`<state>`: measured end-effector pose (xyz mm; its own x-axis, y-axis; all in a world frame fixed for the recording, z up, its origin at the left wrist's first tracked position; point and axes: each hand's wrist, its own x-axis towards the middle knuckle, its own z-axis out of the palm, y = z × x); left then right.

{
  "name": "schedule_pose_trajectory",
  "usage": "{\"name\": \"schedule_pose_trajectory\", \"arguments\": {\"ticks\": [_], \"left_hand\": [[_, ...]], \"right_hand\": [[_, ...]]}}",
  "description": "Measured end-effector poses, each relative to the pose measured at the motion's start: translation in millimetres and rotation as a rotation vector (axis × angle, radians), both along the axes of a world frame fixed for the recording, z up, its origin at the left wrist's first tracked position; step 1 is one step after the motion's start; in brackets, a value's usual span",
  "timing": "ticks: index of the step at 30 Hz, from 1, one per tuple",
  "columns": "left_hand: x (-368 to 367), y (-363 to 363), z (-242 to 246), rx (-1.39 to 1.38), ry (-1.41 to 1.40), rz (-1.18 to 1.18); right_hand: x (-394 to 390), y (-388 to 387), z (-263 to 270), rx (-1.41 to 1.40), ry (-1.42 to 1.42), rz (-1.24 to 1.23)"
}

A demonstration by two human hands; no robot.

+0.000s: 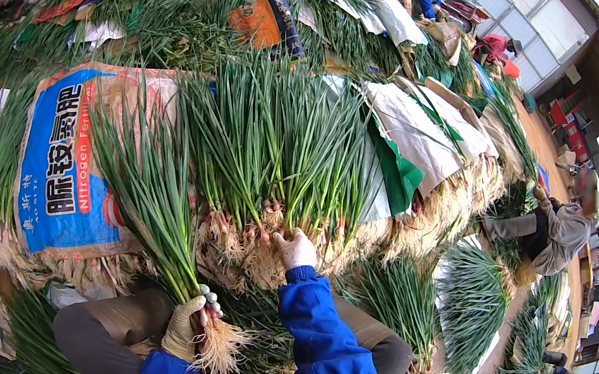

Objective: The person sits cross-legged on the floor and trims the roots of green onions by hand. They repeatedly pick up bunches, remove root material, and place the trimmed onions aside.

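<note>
My left hand [183,327], in a pale glove with grey fingertips, grips a bunch of green onions [169,242] just above the roots. Its long leaves fan up and to the left, and its pale roots [223,348] hang below my fingers. My right hand [297,251], in a whitish glove and blue sleeve, reaches to the bulb ends of a row of green onions [277,141]. Its fingertips touch the reddish bulbs there; whether they pinch a stalk cannot be made out. Both hands are over or just beyond my bent legs [97,326].
A printed fertilizer sack [161,102] covers onions at left; white sacks [412,129] cover more at right. Another onion bunch [470,307] lies right of my knee. Loose greens [251,323] lie between my legs. A seated person [562,233] is at right, with several others farther off.
</note>
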<state>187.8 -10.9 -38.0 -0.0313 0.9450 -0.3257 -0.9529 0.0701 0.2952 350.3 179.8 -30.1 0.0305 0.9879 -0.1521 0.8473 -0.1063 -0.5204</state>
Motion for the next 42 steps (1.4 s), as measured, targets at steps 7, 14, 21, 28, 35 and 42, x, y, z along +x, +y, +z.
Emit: {"name": "schedule_pose_trajectory", "arguments": {"ticks": [7,14,21,28,35,42], "left_hand": [[5.7,2.3,14.1,-0.174,0.320,-0.235],[17.6,-14.4,13.0,-0.245,0.331,-0.204],[11.8,-28.1,2.0,-0.104,-0.012,-0.113],[12.2,-34.0,-3.1,0.087,-0.220,-0.093],[14.9,-36.5,-12.1,0.237,-0.278,-0.034],[18.6,-35.9,1.6,0.108,-0.011,-0.066]], "right_hand": [[-12.8,-128.0,8.3,-0.090,0.060,0.362],[3.8,-184.7,-55.0,-0.600,1.123,-0.051],[57.4,-159.9,-50.6,-0.594,-0.781,0.972],[-38.8,-125.0,-12.4,-1.062,1.536,0.290],[-52.3,-142.8,-4.7,-1.010,1.646,-0.006],[-24.6,-143.3,-40.4,-0.409,0.187,0.369]]}}
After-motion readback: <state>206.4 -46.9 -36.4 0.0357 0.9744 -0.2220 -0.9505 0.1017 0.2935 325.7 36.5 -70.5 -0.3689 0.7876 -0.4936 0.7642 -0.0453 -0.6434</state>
